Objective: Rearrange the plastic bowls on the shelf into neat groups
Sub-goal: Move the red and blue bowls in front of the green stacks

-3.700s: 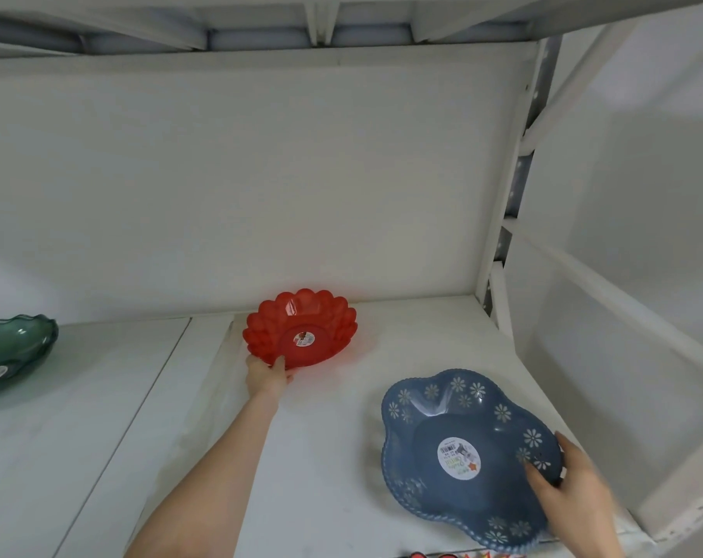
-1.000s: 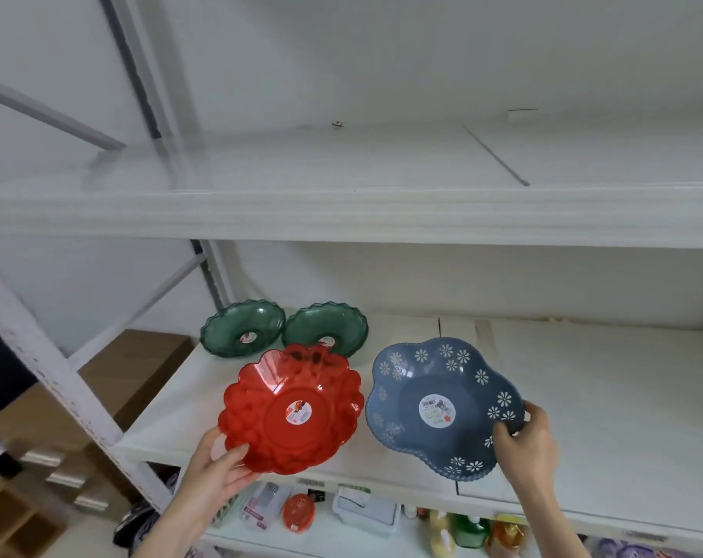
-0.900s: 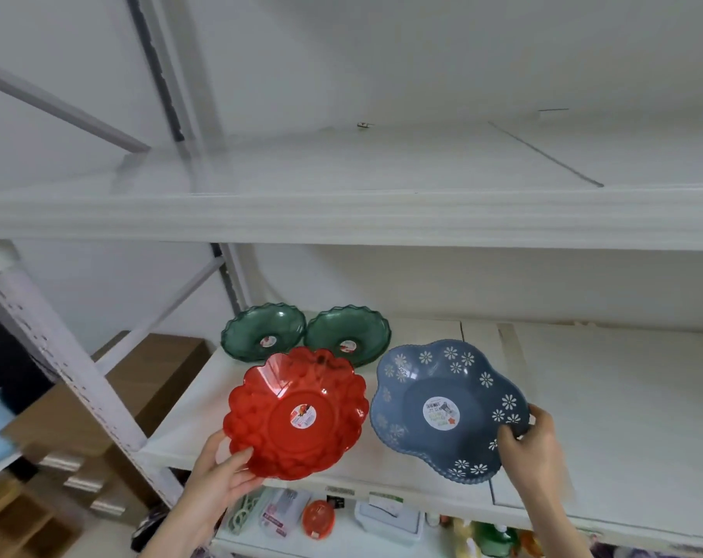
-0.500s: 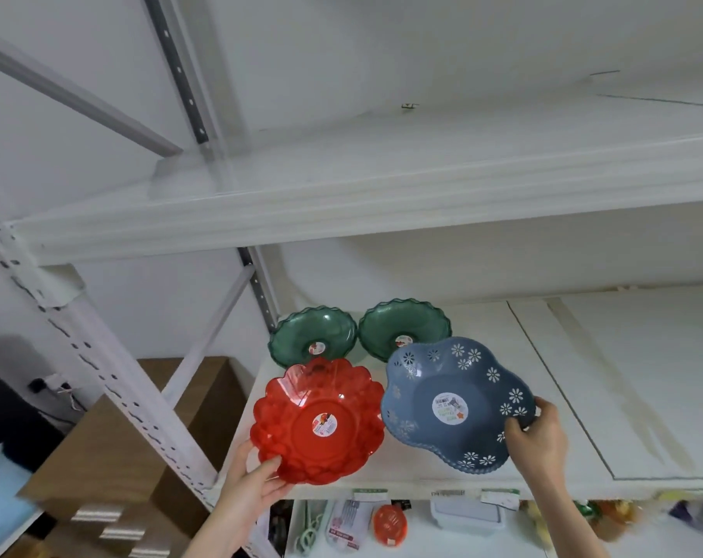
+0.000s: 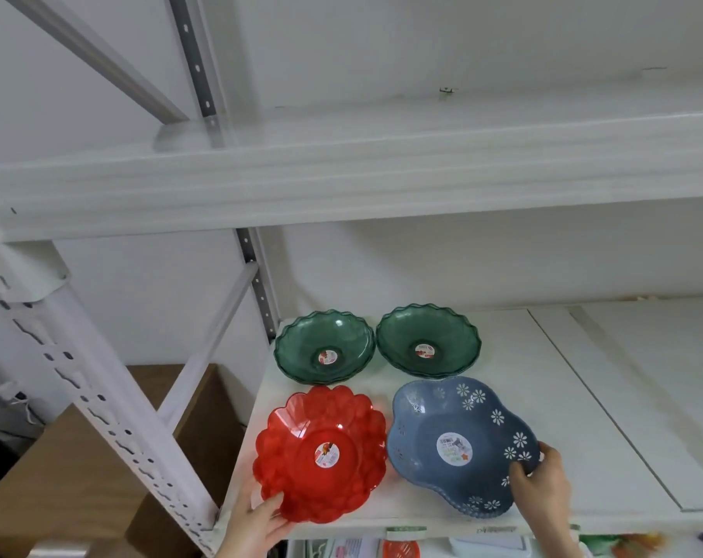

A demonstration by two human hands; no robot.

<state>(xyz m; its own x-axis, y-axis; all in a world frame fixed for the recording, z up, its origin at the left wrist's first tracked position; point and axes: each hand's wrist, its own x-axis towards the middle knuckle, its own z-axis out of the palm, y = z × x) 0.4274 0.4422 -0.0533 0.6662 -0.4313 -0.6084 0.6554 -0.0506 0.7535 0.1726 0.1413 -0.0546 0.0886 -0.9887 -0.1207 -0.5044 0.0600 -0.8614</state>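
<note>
The white shelf in front of me carries four plastic bowls at its left end, set two by two: a left green bowl and a right green bowl sit side by side at the back, rims just about touching, each with a round sticker in its middle. In front of them rest the red scalloped bowl, near the shelf's front left corner, and the blue bowl with white flowers, just beside it. The boards further right lie bare, with a seam running front to back.
</note>
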